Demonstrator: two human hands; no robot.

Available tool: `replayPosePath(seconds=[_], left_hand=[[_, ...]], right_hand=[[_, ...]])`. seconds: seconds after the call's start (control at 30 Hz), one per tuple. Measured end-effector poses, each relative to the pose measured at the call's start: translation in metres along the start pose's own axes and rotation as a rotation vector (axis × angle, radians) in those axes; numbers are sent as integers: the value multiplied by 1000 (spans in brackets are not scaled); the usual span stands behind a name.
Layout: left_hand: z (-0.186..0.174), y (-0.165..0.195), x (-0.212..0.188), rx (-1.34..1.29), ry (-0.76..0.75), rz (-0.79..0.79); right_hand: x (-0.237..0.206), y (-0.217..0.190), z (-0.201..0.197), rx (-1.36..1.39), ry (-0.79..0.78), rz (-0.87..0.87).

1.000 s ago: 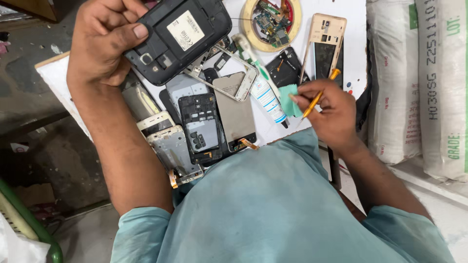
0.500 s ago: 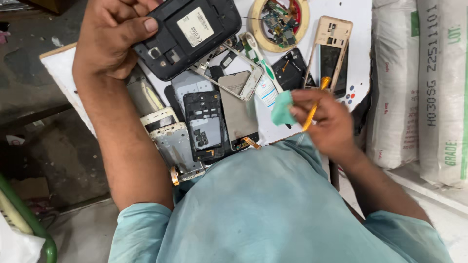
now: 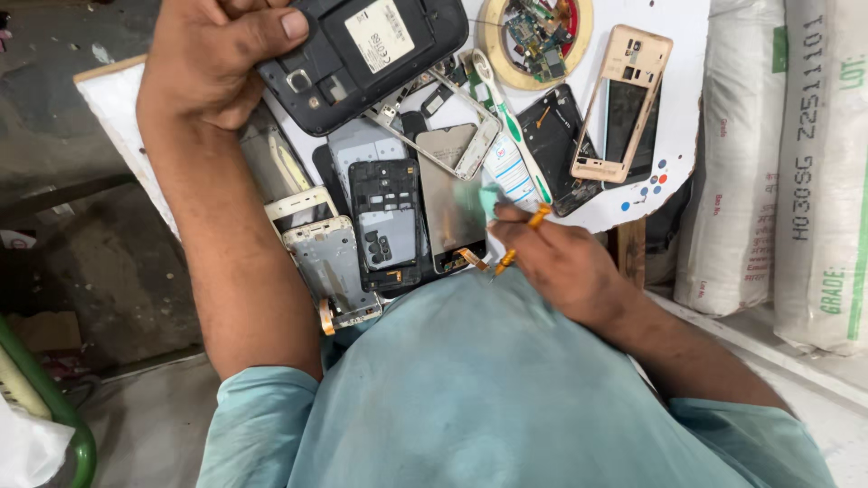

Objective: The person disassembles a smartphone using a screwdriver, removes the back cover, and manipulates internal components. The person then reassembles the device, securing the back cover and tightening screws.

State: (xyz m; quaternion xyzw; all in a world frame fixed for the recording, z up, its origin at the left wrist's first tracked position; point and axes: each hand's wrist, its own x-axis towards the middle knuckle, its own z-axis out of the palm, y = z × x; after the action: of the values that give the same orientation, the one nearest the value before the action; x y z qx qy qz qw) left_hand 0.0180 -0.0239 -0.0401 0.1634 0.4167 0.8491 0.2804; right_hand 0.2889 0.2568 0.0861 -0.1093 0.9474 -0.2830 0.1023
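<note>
My left hand [image 3: 203, 68] grips an opened black phone [image 3: 362, 54] by its left edge, back side up, with a white label on its battery; it is raised over the white board [image 3: 113, 99]. My right hand [image 3: 561, 262] is closed on a thin orange tool [image 3: 524, 237], and a small green piece [image 3: 488, 201] shows at its fingertips. That hand sits close to my teal shirt [image 3: 488, 389], at the near edge of a pile of phone frames and screens [image 3: 384, 221].
A toothbrush [image 3: 506, 108], a gold phone frame [image 3: 624, 99] and a tape roll holding a circuit board [image 3: 533, 32] lie on the board. White sacks [image 3: 796, 163] stand at the right. A green tube frame [image 3: 54, 407] is at the lower left.
My right hand has moved left and nearer my body with the orange tool, from beside the gold frame to the pile's near edge. The left hand still holds the black phone.
</note>
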Motion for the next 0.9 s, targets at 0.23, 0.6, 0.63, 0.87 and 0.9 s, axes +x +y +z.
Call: replayPosePath(seconds=[0.23,0.6,0.63,0.87,0.9], left_hand=[[3,2,-5,-48,40,-51],[2,-3,-6,-59,222,-143],[1,-4,-6,-57,245,-155],[0,-4,-7,-45,281,-153],[-1,-4,-7,-10,304,-176]], right_hand=[[6,-8,15,-189,40,-50],[3,-13,4,-18,234,48],[3,-12,4,-29,239,64],[0,-7,3,103,219,209],[-1,-6,2,129,236,208]])
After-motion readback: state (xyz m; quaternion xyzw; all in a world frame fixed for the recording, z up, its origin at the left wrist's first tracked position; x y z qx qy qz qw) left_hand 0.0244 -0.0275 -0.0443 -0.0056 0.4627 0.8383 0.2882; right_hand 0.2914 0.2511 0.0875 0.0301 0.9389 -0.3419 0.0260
